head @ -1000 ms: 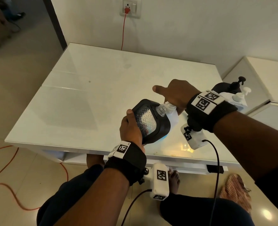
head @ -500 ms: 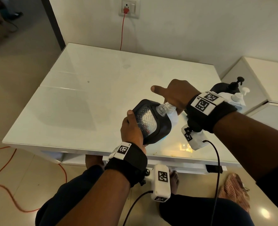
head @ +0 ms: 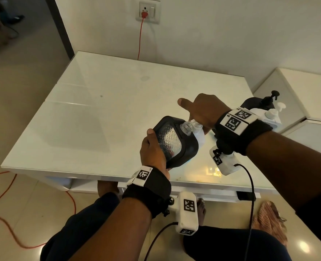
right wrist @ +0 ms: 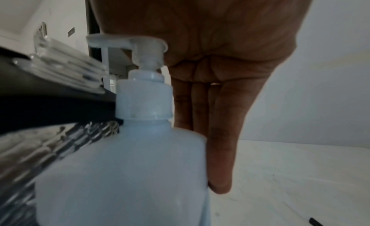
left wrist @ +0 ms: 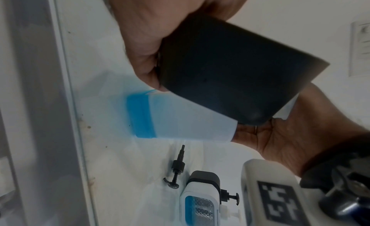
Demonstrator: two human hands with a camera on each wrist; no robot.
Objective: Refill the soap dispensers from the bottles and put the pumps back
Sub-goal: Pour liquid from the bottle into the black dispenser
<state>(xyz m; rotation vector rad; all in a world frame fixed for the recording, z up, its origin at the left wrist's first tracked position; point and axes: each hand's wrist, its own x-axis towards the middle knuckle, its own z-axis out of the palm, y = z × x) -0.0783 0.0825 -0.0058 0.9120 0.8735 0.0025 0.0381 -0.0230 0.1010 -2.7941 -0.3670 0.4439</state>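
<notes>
Left hand [head: 152, 147] wraps its grip round a black dispenser [head: 176, 142] with a clear textured window, held tilted above the near edge of the white counter [head: 99, 113]; its threaded open neck [head: 188, 127] has no pump on it and points toward the white refill bottle [right wrist: 128, 166]. Right hand [head: 203, 112] sits on top of that bottle: palm over the pump head [right wrist: 128, 42], fingers [right wrist: 220, 134] lying straight down its far side, thumb stuck out to the left, so the grip reads as pressing rather than curled. Bottle stands just right of the dispenser, nozzle aimed at the open neck. Left wrist view shows only a shallow band of blue soap [left wrist: 140, 117] at the bottle's base. A loose black pump [left wrist: 176, 170] lies on the counter to the right; beyond it a second dispenser [left wrist: 200, 202], blue in its window and pump fitted, stands at the far right with another white bottle beside it. Judgement: filling step in hand, soap being pumped across into the empty dispenser; no stream visible, window looks near empty. Next move calls for keeping nozzle over neck while pressing down, then fetching the loose pump and screwing it on.
</notes>
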